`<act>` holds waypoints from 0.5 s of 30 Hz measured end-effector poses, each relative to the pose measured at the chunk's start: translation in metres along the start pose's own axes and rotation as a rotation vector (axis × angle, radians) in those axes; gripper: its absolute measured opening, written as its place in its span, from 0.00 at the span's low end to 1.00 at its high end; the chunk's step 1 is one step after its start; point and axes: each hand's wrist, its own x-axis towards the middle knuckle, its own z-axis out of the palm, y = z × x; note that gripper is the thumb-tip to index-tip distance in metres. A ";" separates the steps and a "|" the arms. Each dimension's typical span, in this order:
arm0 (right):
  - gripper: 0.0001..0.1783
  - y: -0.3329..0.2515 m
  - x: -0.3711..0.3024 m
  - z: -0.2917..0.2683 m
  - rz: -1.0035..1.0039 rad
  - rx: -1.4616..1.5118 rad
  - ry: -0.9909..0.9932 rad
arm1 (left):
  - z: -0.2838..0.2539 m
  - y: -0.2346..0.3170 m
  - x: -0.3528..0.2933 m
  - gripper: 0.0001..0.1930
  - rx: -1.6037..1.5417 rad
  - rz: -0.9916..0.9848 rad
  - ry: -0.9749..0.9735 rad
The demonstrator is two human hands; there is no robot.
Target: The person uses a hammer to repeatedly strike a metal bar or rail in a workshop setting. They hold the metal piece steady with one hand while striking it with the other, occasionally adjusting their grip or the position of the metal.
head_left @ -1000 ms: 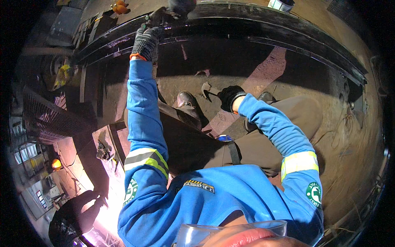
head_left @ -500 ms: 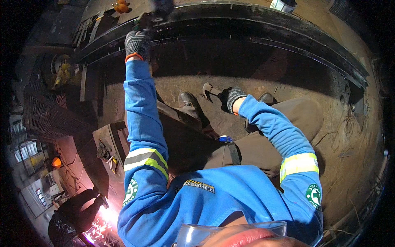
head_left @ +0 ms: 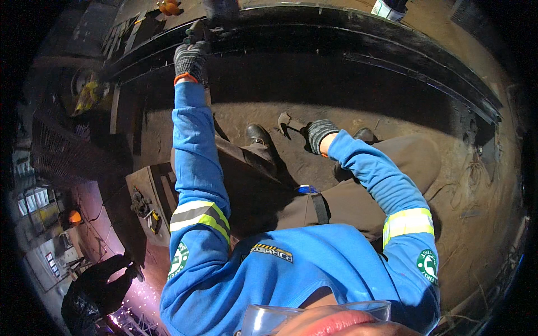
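Observation:
My left hand (head_left: 190,60), in a grey knit glove with an orange cuff, reaches far forward to the long dark steel beam (head_left: 291,31). Its fingers are closed around a small dark, greenish piece (head_left: 194,35) at the beam's edge, whose kind I cannot make out. A dark blurred shape (head_left: 220,8) lies just beyond it. In front of my right knee, my right hand (head_left: 321,134), gloved alike, grips a hammer (head_left: 286,122) low over the floor. The hammer's head points left, and my fist hides most of the handle.
A person in dark clothing (head_left: 92,288) works at the lower left beside sparks. Close to my left arm, a steel box (head_left: 148,185) bears small tools. Yellow cloth-like material (head_left: 87,98) lies farther left. Orange objects (head_left: 168,7) and a white item (head_left: 388,10) sit beyond the beam.
My left hand has shifted slightly right and toward me, still at the beam. The right hand with the hammer has hardly moved. The bright glow at lower left has dimmed to scattered sparks.

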 end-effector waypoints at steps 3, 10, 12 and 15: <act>0.22 0.000 -0.004 0.000 0.024 0.077 0.084 | 0.010 0.008 -0.010 0.15 0.083 0.240 -0.050; 0.18 -0.004 -0.017 -0.009 -0.068 0.055 0.158 | 0.007 0.061 -0.041 0.16 0.898 0.902 0.024; 0.16 -0.007 -0.018 -0.014 -0.036 0.081 0.147 | 0.011 0.070 -0.044 0.15 0.514 1.023 0.026; 0.15 -0.009 -0.017 -0.021 0.018 0.065 0.103 | 0.020 0.093 -0.058 0.13 -0.239 0.956 -0.113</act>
